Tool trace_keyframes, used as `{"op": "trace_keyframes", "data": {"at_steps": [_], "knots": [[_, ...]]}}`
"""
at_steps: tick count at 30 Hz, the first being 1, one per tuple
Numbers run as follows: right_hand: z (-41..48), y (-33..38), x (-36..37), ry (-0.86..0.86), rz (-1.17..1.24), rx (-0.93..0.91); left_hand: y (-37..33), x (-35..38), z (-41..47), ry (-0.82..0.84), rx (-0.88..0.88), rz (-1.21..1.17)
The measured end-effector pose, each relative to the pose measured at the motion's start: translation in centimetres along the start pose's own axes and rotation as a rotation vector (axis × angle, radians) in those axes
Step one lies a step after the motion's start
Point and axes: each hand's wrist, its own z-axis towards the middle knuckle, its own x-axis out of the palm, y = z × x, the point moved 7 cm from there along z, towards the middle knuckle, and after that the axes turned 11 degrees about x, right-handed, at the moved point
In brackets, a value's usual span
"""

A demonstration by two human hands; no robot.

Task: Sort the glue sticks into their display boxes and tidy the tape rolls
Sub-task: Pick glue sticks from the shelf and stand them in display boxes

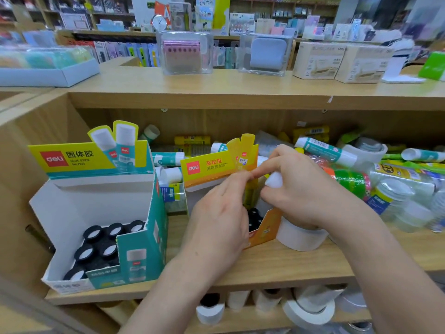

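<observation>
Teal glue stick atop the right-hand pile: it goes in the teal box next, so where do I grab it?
Probably pinch the glue stick across its mid-barrel from above: it lies on its side atop the pile, its round barrel exposed, ends near clutter.

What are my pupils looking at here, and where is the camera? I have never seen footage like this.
No machine here: a person works with bare hands, and one camera worn on the head looks down at them. A shelf bears a teal display box part filled with glue sticks and an orange display box. The right hand grips a white-capped glue stick. Fingertips of the left hand reach a yellow glue stick at the orange box; whether they pinch it is unclear. A white tape roll stands beside that box.
</observation>
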Motion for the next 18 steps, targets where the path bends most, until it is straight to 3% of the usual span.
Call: {"op": "trace_keyframes", "data": {"at_steps": [12, 16, 18], "knots": [[0.2, -1.5, -0.2, 0.201, 0.257, 0.080, -1.0, 0.1, 1.1, 0.204, -0.020, 0.185], [-0.1, -1.6, -0.7, 0.196, 0.256, 0.065, -1.5, -0.1, 1.0, 0.186, -0.026, 0.227], [-0.3, -2.1, -1.2, 0.141, 0.383, 0.082, -1.5, 0.0, 0.9, 0.203, -0.029, 0.243]]}}
